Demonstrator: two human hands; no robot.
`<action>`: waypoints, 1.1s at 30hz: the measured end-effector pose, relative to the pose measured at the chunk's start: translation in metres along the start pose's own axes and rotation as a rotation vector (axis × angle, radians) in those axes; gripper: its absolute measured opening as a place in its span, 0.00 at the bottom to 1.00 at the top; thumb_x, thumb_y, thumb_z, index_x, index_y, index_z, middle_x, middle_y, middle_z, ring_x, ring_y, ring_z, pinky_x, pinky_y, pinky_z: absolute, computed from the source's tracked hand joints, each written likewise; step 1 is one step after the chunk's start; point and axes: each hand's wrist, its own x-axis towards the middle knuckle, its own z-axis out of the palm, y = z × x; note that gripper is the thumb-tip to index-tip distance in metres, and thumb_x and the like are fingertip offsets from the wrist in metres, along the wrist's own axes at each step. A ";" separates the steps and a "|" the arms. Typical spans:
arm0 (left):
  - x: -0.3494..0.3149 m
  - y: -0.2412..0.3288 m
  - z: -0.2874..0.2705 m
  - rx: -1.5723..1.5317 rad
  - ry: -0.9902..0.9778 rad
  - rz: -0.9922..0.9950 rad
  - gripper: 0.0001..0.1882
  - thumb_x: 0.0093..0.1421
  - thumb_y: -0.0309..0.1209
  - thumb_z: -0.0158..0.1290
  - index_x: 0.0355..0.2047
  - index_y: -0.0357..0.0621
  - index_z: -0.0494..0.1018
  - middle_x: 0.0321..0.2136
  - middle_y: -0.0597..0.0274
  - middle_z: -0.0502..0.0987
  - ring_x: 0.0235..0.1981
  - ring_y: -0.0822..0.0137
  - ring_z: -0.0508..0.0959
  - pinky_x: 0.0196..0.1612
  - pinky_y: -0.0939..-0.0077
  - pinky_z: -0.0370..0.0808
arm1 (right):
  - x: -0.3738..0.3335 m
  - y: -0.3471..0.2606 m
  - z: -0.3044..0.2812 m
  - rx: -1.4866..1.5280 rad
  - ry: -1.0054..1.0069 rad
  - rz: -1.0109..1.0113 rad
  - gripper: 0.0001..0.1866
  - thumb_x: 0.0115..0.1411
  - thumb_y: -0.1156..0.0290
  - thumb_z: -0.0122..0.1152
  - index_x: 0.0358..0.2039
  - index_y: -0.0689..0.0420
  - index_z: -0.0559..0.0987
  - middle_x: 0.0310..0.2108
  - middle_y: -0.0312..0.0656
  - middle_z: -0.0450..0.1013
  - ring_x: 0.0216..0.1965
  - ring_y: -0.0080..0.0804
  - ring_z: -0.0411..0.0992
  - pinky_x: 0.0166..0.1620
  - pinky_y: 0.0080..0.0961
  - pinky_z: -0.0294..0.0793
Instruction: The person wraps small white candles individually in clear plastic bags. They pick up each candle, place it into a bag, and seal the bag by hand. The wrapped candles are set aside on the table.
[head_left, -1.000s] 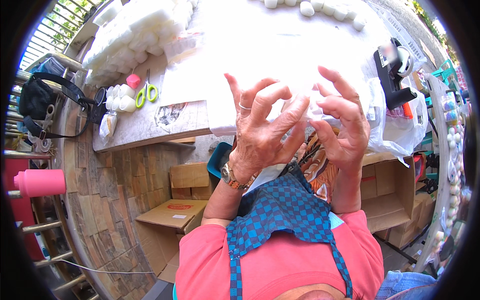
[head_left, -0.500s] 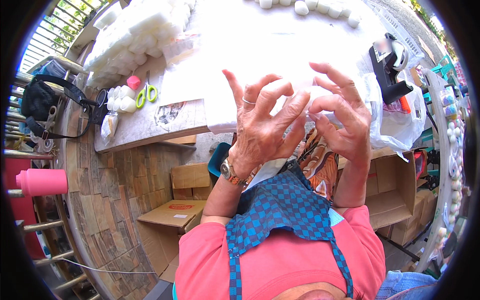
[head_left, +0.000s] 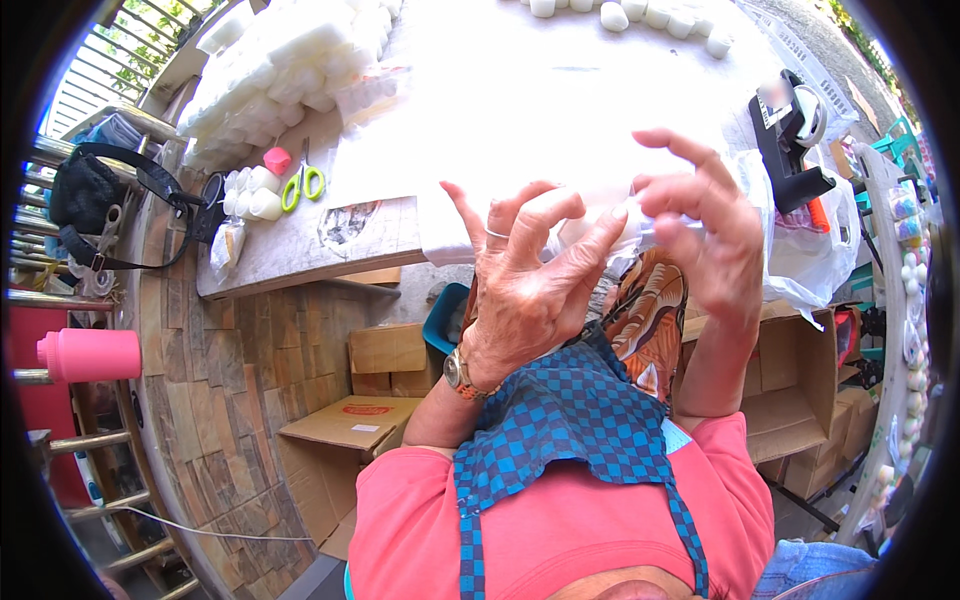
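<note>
Over the near edge of the white-covered table [head_left: 500, 120], my left hand [head_left: 535, 275] pinches a thin, translucent plastic piece [head_left: 618, 232] between thumb and forefinger, the other fingers raised. The plastic's full shape is washed out by glare. Just right of it is my right hand [head_left: 710, 235], its fingers curved and smeared by motion, so its grip is unclear. A black tape dispenser [head_left: 785, 150] stands on the table beyond my right hand. To the left lie green-handled scissors [head_left: 303, 188].
White, rounded packs [head_left: 285, 65] pile up at the far left, near a pink faceted object [head_left: 277, 160]. Small white pieces [head_left: 655, 15] line the far edge. A white plastic bag [head_left: 815, 265] hangs at the right. Cardboard boxes [head_left: 360, 420] sit below the table.
My right hand has shifted slightly right and away from my left fingertips, and its fingers are now blurred. My left hand keeps its pinch in nearly the same place.
</note>
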 end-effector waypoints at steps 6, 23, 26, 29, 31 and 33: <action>0.000 0.003 0.001 -0.020 -0.017 0.016 0.27 0.40 0.25 0.64 0.44 0.59 0.83 0.41 0.64 0.72 0.49 0.56 0.71 0.67 0.38 0.48 | 0.018 0.023 0.004 0.164 -0.186 0.374 0.24 0.56 0.68 0.63 0.54 0.61 0.74 0.47 0.48 0.74 0.40 0.33 0.76 0.42 0.26 0.76; -0.004 0.005 0.003 0.044 -0.031 0.059 0.16 0.53 0.35 0.61 0.43 0.63 0.81 0.55 0.72 0.74 0.56 0.65 0.71 0.61 0.17 0.27 | 0.038 0.024 0.012 0.233 -0.124 0.337 0.09 0.59 0.65 0.65 0.33 0.57 0.81 0.27 0.31 0.75 0.32 0.17 0.70 0.37 0.17 0.69; 0.000 0.004 0.001 0.072 -0.052 0.076 0.14 0.54 0.36 0.61 0.42 0.63 0.81 0.54 0.74 0.75 0.56 0.66 0.71 0.59 0.15 0.23 | 0.037 0.023 0.013 0.302 -0.070 0.397 0.10 0.61 0.63 0.65 0.34 0.57 0.83 0.27 0.32 0.76 0.30 0.16 0.70 0.34 0.17 0.69; 0.005 0.003 -0.003 0.078 -0.080 0.084 0.14 0.53 0.35 0.61 0.42 0.61 0.81 0.53 0.73 0.76 0.56 0.66 0.71 0.60 0.15 0.24 | 0.036 0.024 0.016 0.300 -0.029 0.406 0.12 0.63 0.62 0.62 0.36 0.58 0.83 0.27 0.33 0.77 0.30 0.17 0.70 0.33 0.17 0.69; 0.005 0.002 -0.003 0.085 -0.090 0.093 0.14 0.52 0.35 0.61 0.42 0.61 0.81 0.53 0.73 0.76 0.56 0.66 0.71 0.60 0.14 0.24 | 0.036 0.024 0.013 0.304 -0.046 0.411 0.14 0.64 0.61 0.60 0.37 0.59 0.84 0.28 0.34 0.78 0.30 0.17 0.70 0.32 0.18 0.68; 0.005 0.002 -0.004 0.095 -0.100 0.097 0.15 0.51 0.35 0.61 0.42 0.60 0.81 0.53 0.73 0.76 0.56 0.66 0.71 0.59 0.14 0.25 | 0.036 0.023 0.006 0.350 -0.071 0.406 0.15 0.65 0.61 0.58 0.38 0.61 0.83 0.30 0.35 0.78 0.31 0.18 0.71 0.34 0.18 0.69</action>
